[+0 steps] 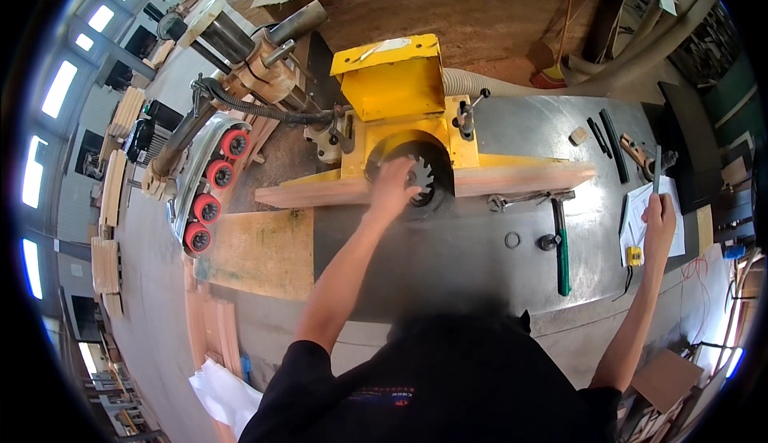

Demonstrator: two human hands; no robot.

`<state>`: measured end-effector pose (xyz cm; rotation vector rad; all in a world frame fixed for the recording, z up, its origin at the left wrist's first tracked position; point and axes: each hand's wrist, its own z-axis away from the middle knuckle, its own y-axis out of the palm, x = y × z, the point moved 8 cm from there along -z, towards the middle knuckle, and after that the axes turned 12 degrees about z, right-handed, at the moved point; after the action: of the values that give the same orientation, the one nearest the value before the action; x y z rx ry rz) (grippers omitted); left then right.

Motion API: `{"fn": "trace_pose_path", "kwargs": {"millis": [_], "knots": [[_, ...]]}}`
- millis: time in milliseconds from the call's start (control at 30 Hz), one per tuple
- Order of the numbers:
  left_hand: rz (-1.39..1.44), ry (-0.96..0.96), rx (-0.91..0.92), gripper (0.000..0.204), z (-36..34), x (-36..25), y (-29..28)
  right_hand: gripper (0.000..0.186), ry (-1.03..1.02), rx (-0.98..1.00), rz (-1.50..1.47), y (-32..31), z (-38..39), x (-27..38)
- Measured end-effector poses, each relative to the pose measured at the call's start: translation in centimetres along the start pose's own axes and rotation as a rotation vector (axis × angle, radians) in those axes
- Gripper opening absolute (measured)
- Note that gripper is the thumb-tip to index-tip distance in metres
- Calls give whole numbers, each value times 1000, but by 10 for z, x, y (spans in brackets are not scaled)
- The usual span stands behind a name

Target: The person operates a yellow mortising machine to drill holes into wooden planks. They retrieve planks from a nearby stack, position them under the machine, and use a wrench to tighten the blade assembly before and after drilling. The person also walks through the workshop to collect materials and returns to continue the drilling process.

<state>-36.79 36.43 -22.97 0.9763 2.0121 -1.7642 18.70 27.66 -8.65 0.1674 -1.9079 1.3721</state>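
Note:
My left hand (394, 191) is on a toothed round cutter (424, 179) in the dark round opening of a yellow machine guard (386, 85), its fingers closed at the cutter's hub. Wooden fence boards (520, 177) flank the opening. My right hand (659, 217) grips a long metal tool (658, 167) upright above a white paper (676, 235), by a yellow tape measure (634, 256). On the steel table lie a wrench (512, 201), a green-handled hammer (563, 259), a ring (512, 240) and a small dark fitting (549, 241).
A feeder with red wheels (210, 210) stands at left on a jointed arm, beside a plywood sheet (256, 255). Dark bars (612, 143) and a small block (578, 135) lie at back right. A hose (496, 85) runs behind. Timber planks (216, 323) sit lower left.

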Motion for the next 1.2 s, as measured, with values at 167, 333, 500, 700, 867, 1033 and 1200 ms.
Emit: {"fn": "trace_pose_path", "kwargs": {"millis": [167, 333, 500, 700, 867, 1033, 1200], "knots": [[12, -35, 185, 66, -6, 5, 3, 37, 46, 111, -410, 10, 50, 2], [49, -133, 179, 71, 19, 11, 13, 37, 2, 320, -640, 62, 91, 75], [121, -78, -165, 66, 43, -28, -18, 34, -49, 559, -668, 111, 137, 125], [314, -203, 531, 66, 137, -153, 35, 20, 111, 786, -915, 187, 209, 158], [214, -275, 203, 45, 177, -97, 64, 24, -154, 799, -716, 214, 260, 193], [32, 29, -68, 30, 179, -86, 27, 36, -270, 881, -639, 214, 283, 224], [93, -162, -116, 25, 131, -28, -12, 39, -471, 602, -641, 213, 263, 212]]}}
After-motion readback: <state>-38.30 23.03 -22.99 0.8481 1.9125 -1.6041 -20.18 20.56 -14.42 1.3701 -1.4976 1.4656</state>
